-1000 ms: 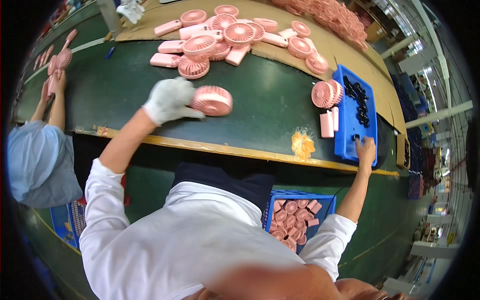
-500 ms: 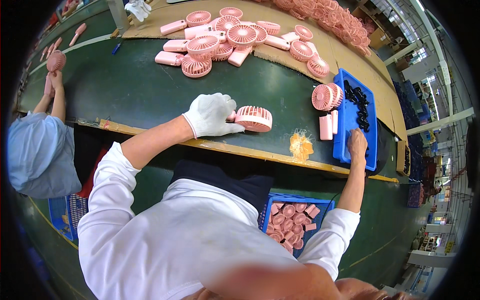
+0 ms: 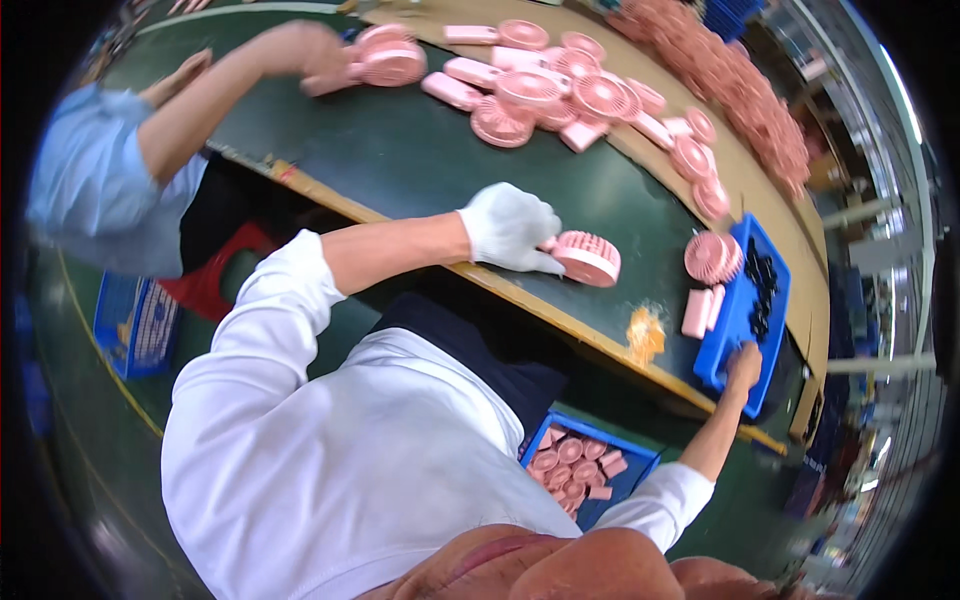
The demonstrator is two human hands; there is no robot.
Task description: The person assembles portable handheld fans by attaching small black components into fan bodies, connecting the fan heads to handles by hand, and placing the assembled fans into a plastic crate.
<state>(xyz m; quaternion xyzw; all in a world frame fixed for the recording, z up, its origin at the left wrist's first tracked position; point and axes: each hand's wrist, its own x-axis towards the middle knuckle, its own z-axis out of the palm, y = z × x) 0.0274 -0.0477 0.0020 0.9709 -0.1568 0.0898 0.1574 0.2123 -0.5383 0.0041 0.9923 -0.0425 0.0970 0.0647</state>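
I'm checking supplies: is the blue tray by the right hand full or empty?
Neither: the blue tray is partly filled. Small black pieces lie in it, with bare blue bottom showing beside them.

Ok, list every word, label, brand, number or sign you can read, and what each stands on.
None can be read.
Fan in the left hand: no legible text.
Tray, crate: no legible text.
Piled fans: any marks too small to read.
Background on the right: too blurred.

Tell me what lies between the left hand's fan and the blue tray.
Right of the held fan, the head view shows green tabletop with a yellow-orange patch, then two pink fans beside the blue tray.
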